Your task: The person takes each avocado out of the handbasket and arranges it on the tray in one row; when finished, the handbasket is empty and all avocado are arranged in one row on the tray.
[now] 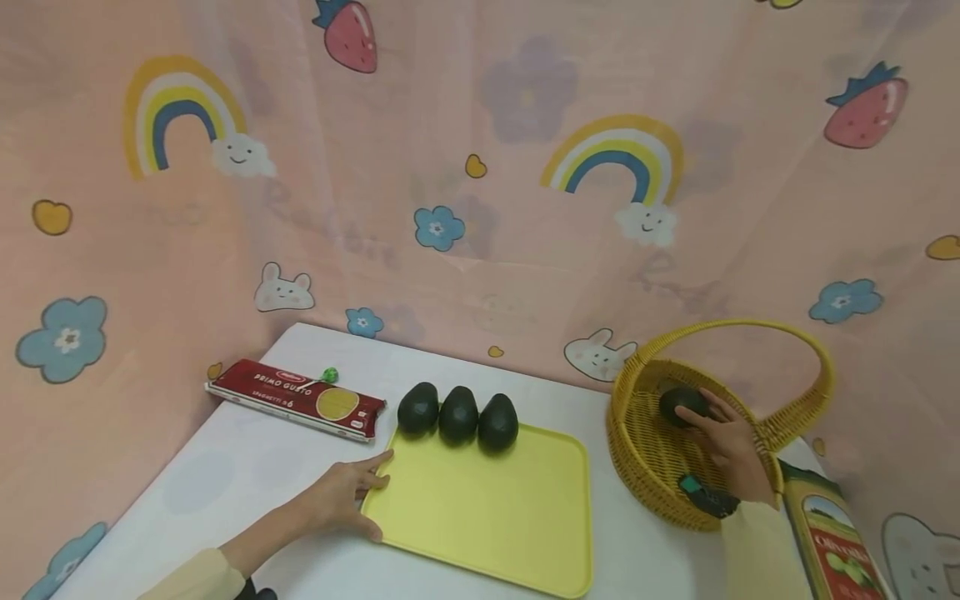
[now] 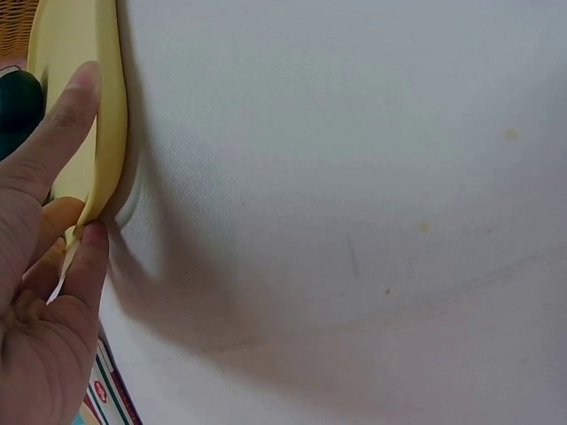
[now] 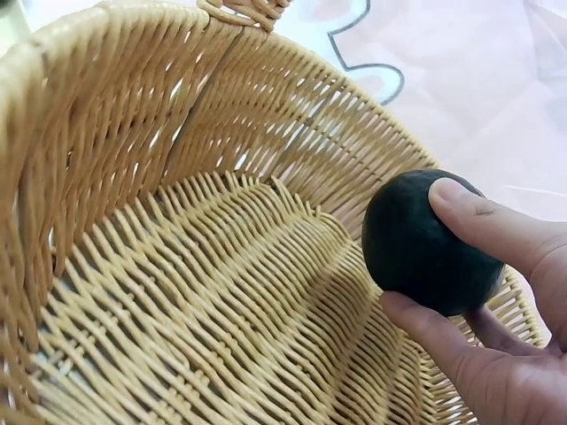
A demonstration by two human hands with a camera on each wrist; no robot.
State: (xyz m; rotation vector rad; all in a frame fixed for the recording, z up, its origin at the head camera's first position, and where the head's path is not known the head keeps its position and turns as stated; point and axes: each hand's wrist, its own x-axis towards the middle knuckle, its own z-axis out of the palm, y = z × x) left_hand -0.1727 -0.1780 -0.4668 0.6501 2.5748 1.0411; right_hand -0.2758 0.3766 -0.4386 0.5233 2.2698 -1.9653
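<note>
My right hand grips a dark green avocado inside the yellow wicker basket. In the right wrist view, the thumb lies across the top of the avocado and the fingers curl beneath it, close to the basket's wall. At the left edge of the yellow tray, my left hand holds the rim. The left wrist view shows its thumb over the tray's face and fingertips at the rim. Three more avocados stand in a row along the tray's back edge.
A red spaghetti pack lies at the back left, with a small green item beside it. The basket's tall handle arches over its right side. An olive-printed package lies right of the basket. A patterned pink cloth hangs behind the white table.
</note>
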